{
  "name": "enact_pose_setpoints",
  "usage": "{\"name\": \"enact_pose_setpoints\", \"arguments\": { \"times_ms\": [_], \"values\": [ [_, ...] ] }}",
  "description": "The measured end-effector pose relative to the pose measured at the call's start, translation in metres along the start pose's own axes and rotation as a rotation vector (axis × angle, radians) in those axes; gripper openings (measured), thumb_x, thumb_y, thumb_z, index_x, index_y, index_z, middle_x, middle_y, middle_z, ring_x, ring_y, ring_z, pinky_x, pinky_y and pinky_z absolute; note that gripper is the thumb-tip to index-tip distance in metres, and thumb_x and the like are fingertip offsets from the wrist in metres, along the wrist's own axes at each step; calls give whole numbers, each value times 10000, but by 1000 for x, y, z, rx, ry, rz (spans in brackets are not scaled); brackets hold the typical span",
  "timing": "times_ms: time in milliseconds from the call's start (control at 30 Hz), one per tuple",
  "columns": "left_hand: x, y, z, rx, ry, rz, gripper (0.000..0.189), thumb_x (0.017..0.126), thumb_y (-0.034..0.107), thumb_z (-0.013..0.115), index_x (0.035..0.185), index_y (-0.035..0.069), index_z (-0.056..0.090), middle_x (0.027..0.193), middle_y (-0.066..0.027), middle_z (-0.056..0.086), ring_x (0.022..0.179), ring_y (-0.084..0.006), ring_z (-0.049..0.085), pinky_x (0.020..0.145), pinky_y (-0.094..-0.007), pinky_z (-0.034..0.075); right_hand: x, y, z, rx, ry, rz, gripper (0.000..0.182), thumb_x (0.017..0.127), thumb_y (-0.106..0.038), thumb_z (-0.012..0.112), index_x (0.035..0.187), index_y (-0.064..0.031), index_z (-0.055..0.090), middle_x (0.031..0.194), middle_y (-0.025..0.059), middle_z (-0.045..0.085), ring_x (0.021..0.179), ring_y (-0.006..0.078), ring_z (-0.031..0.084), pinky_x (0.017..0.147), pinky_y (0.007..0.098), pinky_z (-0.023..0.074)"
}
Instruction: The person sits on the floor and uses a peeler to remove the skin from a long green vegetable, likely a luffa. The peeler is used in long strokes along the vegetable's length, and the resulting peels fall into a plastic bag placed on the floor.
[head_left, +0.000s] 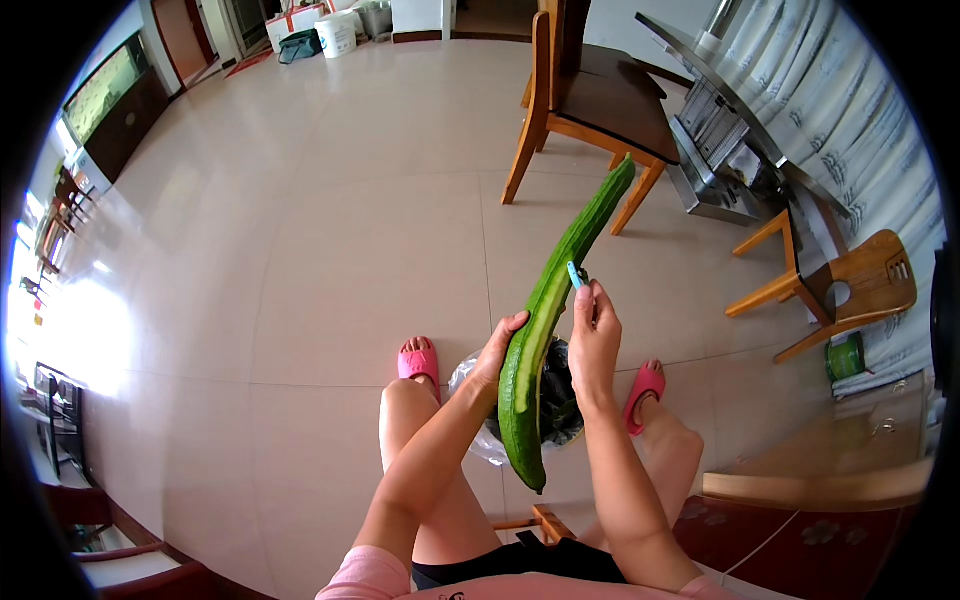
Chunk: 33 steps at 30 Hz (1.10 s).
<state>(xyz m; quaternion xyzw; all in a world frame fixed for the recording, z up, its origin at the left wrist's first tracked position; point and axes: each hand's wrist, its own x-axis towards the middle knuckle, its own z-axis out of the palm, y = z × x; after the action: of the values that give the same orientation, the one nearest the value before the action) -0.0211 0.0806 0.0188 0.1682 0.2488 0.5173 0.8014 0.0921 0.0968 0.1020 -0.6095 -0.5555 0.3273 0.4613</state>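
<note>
A long green luffa gourd slants up and to the right over my lap, with pale peeled strips along its middle and lower part. My left hand grips it around the middle from the left side. In my right hand is a light-blue peeler, held by the fingertips against the gourd's right side; its blade is mostly hidden. Below the gourd, between my feet, stands a bin lined with clear and black plastic bags.
A wooden chair stands ahead, and a smaller wooden chair is to the right near a curtain. A table with a wooden edge is at the lower right. Pink slippers are on my feet.
</note>
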Motion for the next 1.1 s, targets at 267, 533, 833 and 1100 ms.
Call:
{"name": "enact_pose_setpoints", "arguments": {
  "times_ms": [267, 533, 833, 1100],
  "values": [
    [-2, 16, 10, -165, -47, 25, 525, 828, 415, 494, 1234, 81, 486, 834, -53, 616, 717, -156, 601, 682, -287, 513, -56, 11, 6, -102, -78, -55, 445, 933, -305, 448, 1204, 48, 473, 1068, 239, 583, 990, 341, 574, 822, 342, 447],
    [3, 12, 7, -94, 13, 66, 559, 824, 417, 491, 1265, 74, 461, 850, -46, 608, 691, -122, 575, 646, -274, 504, -63, 11, 4, -153, -59, -105, 454, 917, -313, 498, 1211, 32, 485, 986, 194, 620, 872, 237, 606, 779, 312, 453],
    [12, 9, -3, -107, 126, 71, 312, 824, 365, 538, 942, 78, 571, 694, -37, 578, 544, -140, 554, 511, -263, 478, -101, 21, -6, -255, -83, -234, 438, 895, -258, 530, 1205, 46, 468, 1055, 235, 583, 936, 358, 586, 790, 368, 463],
    [12, 14, -3, -56, 190, 99, 289, 812, 340, 568, 905, 67, 551, 702, -43, 563, 545, -141, 542, 501, -263, 465, -98, 27, -10, -220, -89, -198, 433, 891, -272, 540, 1175, 51, 492, 1058, 230, 587, 942, 359, 585, 802, 364, 459]
  ]
}}
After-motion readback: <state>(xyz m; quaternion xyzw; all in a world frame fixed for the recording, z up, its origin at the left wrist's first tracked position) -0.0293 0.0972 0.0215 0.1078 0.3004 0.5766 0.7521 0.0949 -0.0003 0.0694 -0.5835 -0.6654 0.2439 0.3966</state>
